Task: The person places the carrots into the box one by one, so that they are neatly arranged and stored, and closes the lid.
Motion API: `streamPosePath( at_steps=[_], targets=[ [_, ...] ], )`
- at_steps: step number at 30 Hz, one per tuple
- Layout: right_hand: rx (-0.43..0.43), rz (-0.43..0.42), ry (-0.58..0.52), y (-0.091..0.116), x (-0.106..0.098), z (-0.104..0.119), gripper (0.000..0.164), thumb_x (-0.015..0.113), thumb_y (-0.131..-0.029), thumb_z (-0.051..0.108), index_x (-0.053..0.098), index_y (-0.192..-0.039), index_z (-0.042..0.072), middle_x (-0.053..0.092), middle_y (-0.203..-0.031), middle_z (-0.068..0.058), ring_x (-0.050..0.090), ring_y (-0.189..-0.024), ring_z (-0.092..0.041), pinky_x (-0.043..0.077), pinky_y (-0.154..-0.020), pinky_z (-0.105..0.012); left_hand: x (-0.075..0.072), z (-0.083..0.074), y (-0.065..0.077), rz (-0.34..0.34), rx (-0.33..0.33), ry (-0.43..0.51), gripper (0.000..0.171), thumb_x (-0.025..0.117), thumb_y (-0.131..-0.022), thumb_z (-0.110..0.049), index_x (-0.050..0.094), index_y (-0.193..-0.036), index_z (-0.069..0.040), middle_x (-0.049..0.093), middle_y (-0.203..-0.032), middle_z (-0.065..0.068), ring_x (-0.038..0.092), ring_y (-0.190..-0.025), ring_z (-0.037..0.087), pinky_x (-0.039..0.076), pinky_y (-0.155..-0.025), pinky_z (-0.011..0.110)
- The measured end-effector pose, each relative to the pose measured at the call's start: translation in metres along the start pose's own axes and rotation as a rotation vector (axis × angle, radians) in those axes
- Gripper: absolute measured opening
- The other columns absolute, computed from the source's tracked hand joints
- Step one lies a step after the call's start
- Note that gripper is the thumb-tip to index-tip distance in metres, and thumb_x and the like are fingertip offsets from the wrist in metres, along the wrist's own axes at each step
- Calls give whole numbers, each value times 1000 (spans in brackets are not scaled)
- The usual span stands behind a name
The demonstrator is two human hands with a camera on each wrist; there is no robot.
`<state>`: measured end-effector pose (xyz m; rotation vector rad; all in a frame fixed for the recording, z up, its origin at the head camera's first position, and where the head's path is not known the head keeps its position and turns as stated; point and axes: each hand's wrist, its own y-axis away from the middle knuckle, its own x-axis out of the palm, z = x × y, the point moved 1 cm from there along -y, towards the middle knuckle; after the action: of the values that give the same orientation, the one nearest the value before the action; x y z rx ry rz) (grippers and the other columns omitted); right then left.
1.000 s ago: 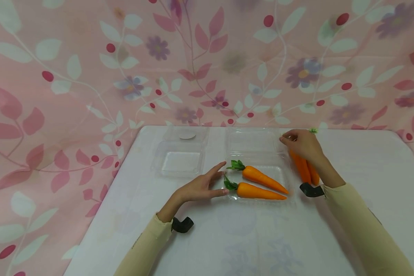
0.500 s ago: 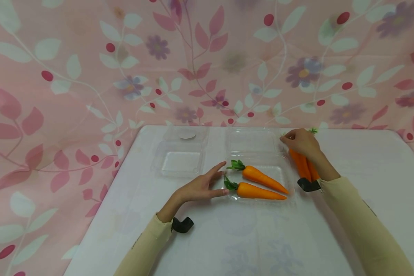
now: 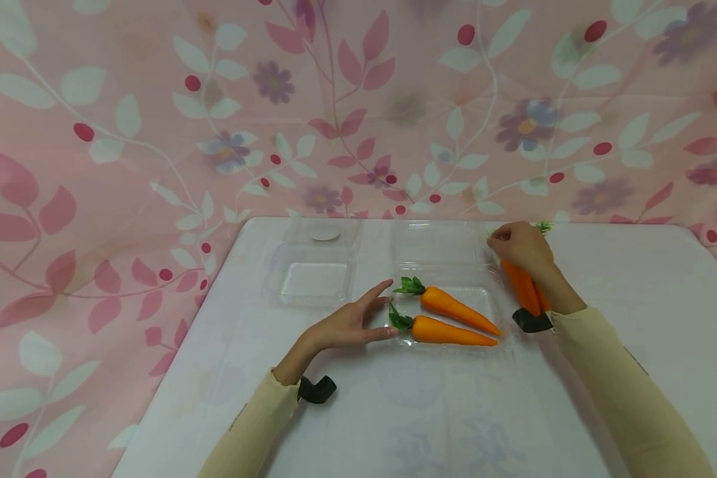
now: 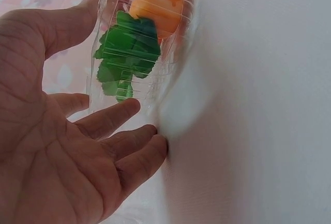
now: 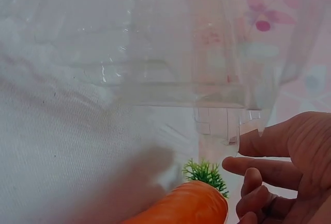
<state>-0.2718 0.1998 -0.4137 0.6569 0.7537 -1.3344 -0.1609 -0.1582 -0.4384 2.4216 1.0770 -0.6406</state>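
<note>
In the head view, a clear plastic container (image 3: 448, 299) lies open with two orange carrots inside: an upper carrot (image 3: 459, 311) and a lower carrot (image 3: 454, 331), leafy green tops to the left. My left hand (image 3: 348, 325) is at its left wall, fingers spread and fairly straight. The left wrist view has the thumb (image 4: 77, 25) at the container's edge, beside a green carrot top (image 4: 126, 53). My right hand (image 3: 524, 249) is at the right edge of the raised lid (image 3: 436, 242). There, curled fingers and thumb (image 5: 261, 144) pinch the lid's corner, partly blurred by plastic.
More carrots (image 3: 524, 289) lie right of the container, partly under my right hand and wrist. A second clear container (image 3: 313, 279), also open, stands to the left; its lid bears a white oval label (image 3: 324, 235). Flowered pink cloth (image 3: 358, 133) hangs behind the white table (image 3: 394, 411).
My right wrist and forearm have shifted slightly left and upward, while the fingers stay by the lid's edge. The left hand and the carrots have not visibly moved.
</note>
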Motion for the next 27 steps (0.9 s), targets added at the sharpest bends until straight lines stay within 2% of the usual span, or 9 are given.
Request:
streamPosePath(
  at_steps=[6,13,18,20,27],
  targets=[
    [-14,-102,-28,4,-7,3,32,64,-93,23,71,-110,-3,63,-90,-17,54,-66,-26,42,-54,-33,0,2,-1,0,3,-5,93,69,-91,-45,8,-159,-27,38,-154,10,40,-138,20,35,-111,42],
    [2,-177,-66,12,-14,7,33,67,-92,27,72,-110,0,63,-90,-17,53,-65,-26,43,-52,-31,1,3,-1,2,-12,-16,92,69,-90,-48,8,-158,-38,38,-154,6,40,-138,17,34,-112,39],
    [-38,-211,-82,19,-19,9,32,68,-92,27,72,-110,1,62,-85,-14,50,-60,-25,41,-45,-28,1,4,-1,1,-8,-9,93,69,-90,-48,8,-159,-32,38,-154,7,40,-138,17,34,-112,39],
    [-51,-223,-94,22,-21,10,31,69,-92,27,73,-109,2,61,-84,-13,50,-62,-25,41,-46,-27,1,4,-1,1,-10,-2,93,69,-91,-47,8,-159,-30,38,-154,7,39,-138,16,34,-112,39],
    [-57,-245,-124,35,-29,16,27,70,-92,29,73,-105,5,56,-89,-12,46,-82,-25,41,-63,-34,2,6,-2,1,-16,-2,94,69,-90,-47,8,-159,-31,38,-154,7,39,-139,15,33,-113,39]
  ],
)
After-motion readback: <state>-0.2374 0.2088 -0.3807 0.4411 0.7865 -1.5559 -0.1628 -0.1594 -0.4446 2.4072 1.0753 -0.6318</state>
